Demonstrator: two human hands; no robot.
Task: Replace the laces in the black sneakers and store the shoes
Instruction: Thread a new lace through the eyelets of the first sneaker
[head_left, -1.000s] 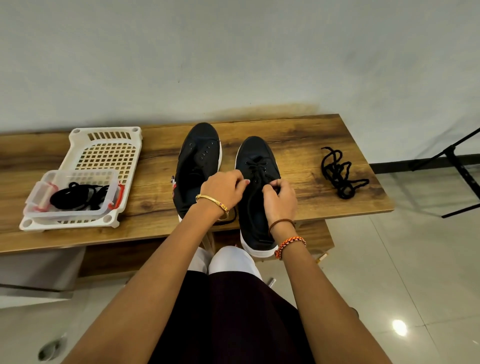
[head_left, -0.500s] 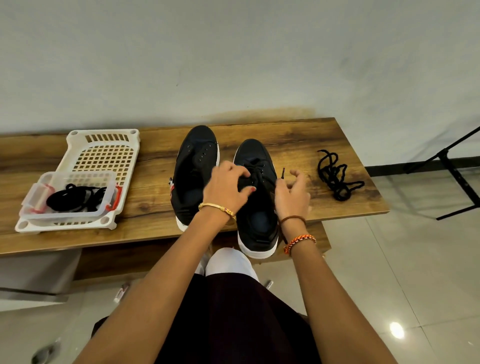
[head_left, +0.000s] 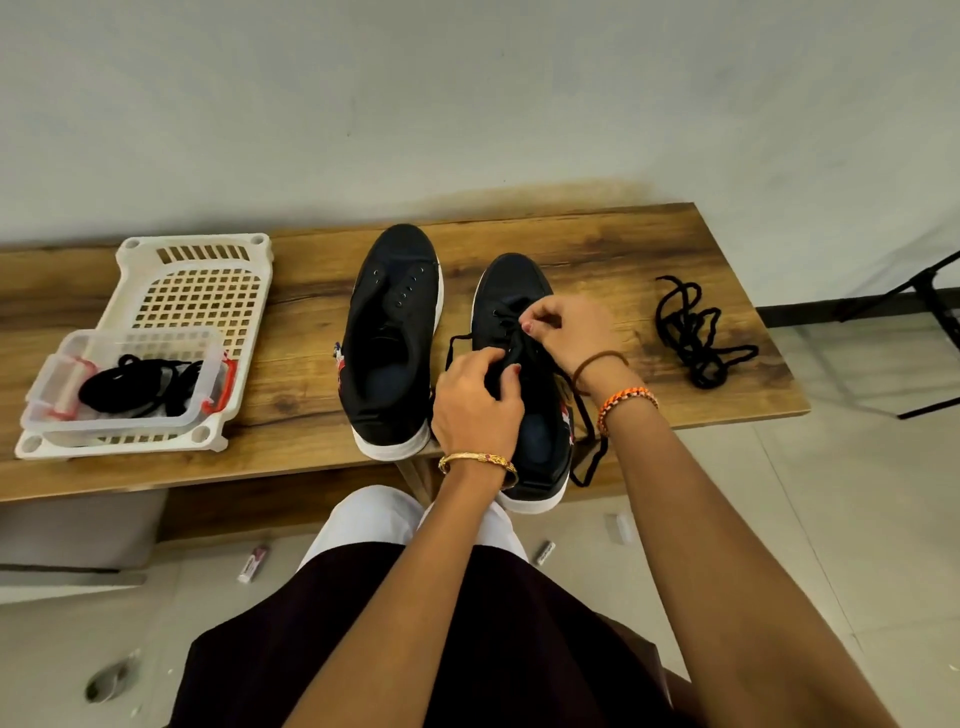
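Note:
Two black sneakers with white soles stand side by side on the wooden bench (head_left: 597, 244), toes to the wall. The left sneaker (head_left: 392, 332) has bare eyelets and no lace. The right sneaker (head_left: 511, 291) carries a black lace (head_left: 589, 441) whose loose ends trail off its right side and loop at its left. My left hand (head_left: 475, 405) grips the shoe's tongue area near the opening. My right hand (head_left: 566, 327) pinches the lace at the upper eyelets.
A loose black lace (head_left: 693, 332) lies bundled on the bench's right end. At the left a white perforated tray (head_left: 197, 291) holds a clear plastic box (head_left: 47, 410) with more black laces. A tripod leg (head_left: 930, 312) stands at the right; small scraps lie on the floor.
My right hand moved from beside the shoe back onto the upper eyelets and pinched the lace. My left hand slid down toward the shoe's opening.

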